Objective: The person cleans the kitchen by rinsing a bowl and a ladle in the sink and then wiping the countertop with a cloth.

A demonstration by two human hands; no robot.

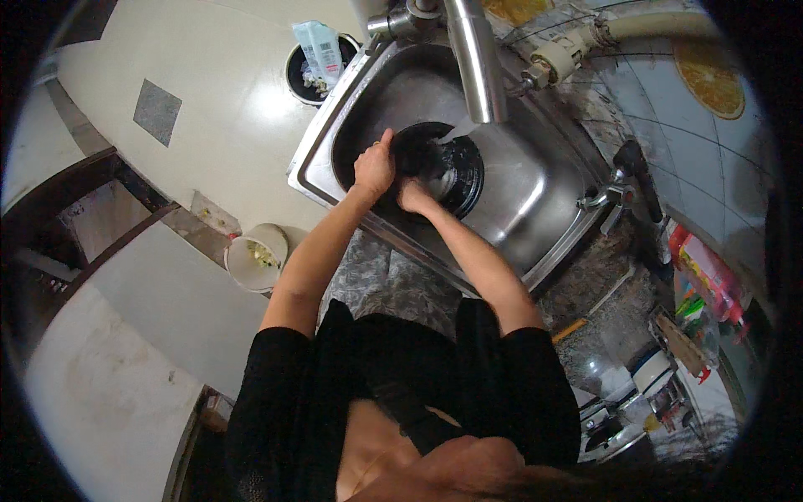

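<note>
A round black pot point(475, 171) sits tilted in the stainless steel sink point(535, 159). Water point(460, 130) runs from the metal faucet point(478, 67) into it, and the inside looks wet and shiny. My left hand point(376, 167) is closed on the pot's left rim, thumb pointing up. Against the near side of the pot, my right hand point(411, 195) reaches in over the edge. Its fingers are hidden in the dark interior, so I cannot see whether they hold anything.
Left of the sink stand a dark bin point(297, 71) with a plastic packet point(319, 50) in it and a white bucket point(251, 259) with scraps. A wall tap point(615, 197) juts out at right. Bottles point(707, 272) and kitchenware crowd the right counter.
</note>
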